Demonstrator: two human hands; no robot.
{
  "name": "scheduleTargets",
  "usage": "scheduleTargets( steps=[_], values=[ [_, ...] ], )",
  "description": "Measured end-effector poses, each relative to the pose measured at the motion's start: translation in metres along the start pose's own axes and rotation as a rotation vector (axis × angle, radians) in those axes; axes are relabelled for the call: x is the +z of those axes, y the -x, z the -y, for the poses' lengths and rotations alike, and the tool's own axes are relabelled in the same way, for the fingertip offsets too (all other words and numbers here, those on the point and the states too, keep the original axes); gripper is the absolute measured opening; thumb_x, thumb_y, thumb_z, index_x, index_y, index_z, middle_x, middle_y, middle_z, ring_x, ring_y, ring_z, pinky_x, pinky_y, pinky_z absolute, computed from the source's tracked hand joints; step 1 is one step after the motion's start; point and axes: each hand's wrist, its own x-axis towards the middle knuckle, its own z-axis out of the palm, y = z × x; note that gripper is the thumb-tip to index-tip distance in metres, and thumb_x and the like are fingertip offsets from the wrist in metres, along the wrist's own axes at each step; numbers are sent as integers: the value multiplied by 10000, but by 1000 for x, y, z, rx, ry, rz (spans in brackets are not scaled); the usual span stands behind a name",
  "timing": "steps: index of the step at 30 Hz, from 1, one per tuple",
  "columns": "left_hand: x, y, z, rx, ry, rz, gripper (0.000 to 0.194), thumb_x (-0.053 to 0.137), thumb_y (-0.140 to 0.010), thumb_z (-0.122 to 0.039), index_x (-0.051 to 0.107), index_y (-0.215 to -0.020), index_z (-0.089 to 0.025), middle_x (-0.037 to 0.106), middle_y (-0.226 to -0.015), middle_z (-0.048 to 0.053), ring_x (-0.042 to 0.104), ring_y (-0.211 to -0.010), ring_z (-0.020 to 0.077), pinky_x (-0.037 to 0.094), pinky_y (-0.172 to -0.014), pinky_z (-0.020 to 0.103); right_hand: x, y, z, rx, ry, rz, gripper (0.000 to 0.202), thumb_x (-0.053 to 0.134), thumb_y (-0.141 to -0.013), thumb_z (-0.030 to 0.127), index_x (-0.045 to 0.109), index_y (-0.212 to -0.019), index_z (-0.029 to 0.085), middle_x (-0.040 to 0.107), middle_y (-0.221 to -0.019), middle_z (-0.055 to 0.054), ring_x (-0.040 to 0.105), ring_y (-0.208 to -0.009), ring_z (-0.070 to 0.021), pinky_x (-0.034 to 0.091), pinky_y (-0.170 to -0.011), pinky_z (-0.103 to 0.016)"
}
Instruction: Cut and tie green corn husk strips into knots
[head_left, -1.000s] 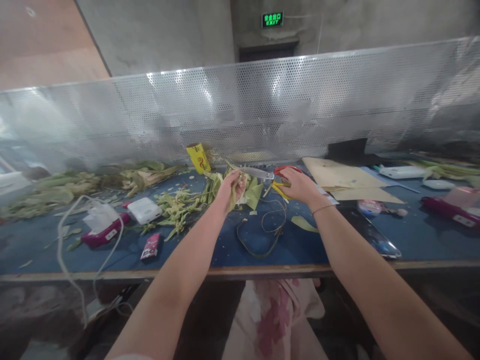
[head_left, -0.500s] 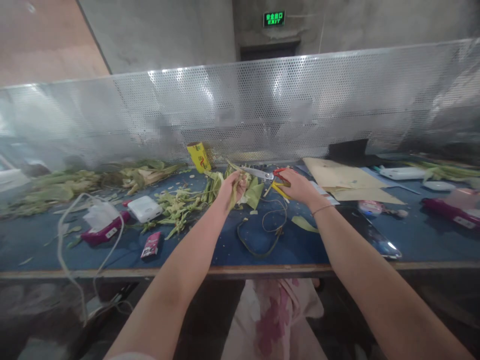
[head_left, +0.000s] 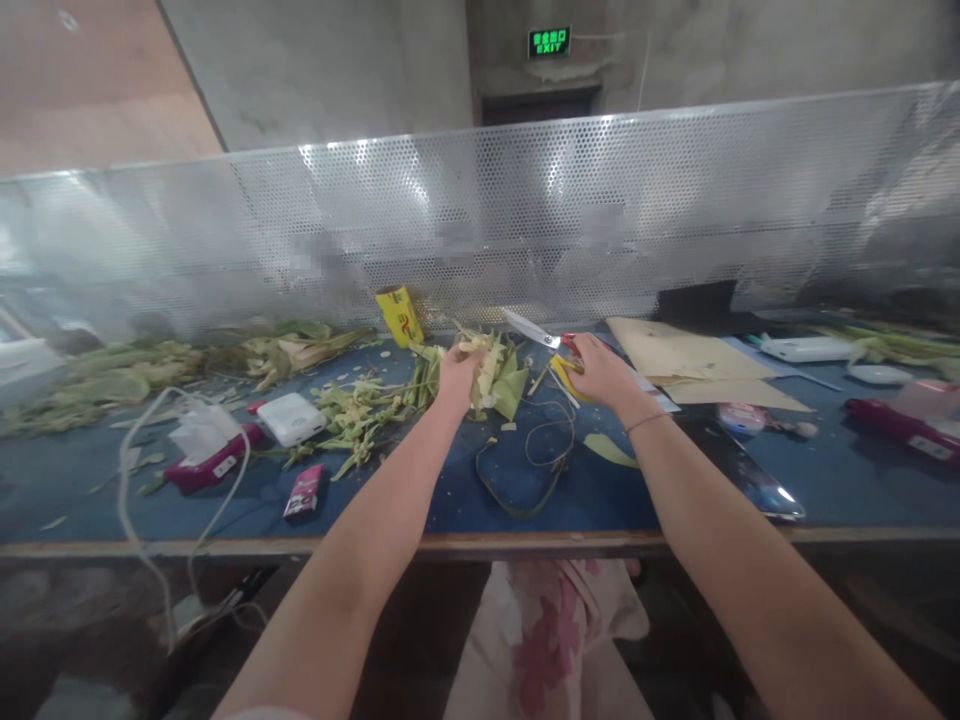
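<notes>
My right hand [head_left: 596,370] is wrapped round the red and yellow handles of a pair of scissors [head_left: 536,330], whose blades point left and up. Pale green plant pieces [head_left: 489,368] lie at the fingers of my left hand [head_left: 459,375]; its fingertips are partly hidden among them, so I cannot make out whether it grips any. A broad green leaf [head_left: 510,390] is just right of that hand. Left of it, more cut stems and buds [head_left: 360,415] are spread on the blue table [head_left: 450,500].
A yellow roll [head_left: 400,316] stands at the back. A white device [head_left: 290,418], purple tissue pack [head_left: 210,462] and pink box [head_left: 303,491] lie left. Brown paper [head_left: 679,350] and a dark tablet [head_left: 739,465] lie right, a thin cord loop [head_left: 517,510] in front.
The scissors have moved right and up a little, away from my left hand, and their blades look closed. My left hand has shifted slightly and no longer shows the strip it held upright.
</notes>
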Motion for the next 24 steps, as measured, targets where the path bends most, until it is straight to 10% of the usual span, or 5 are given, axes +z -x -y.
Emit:
scheduleTargets(
  steps=[24],
  values=[
    [-7,-5,7,237,-389,-75,193,699,-616,-246,586,-748,-163,612,-738,9,553,-693,116,435,-682,255,-4,0,7,-81,85,116,280,529,-818,374,600,-994,169,627,-1057,-107,603,-922,-241,450,-743,-326]
  ],
)
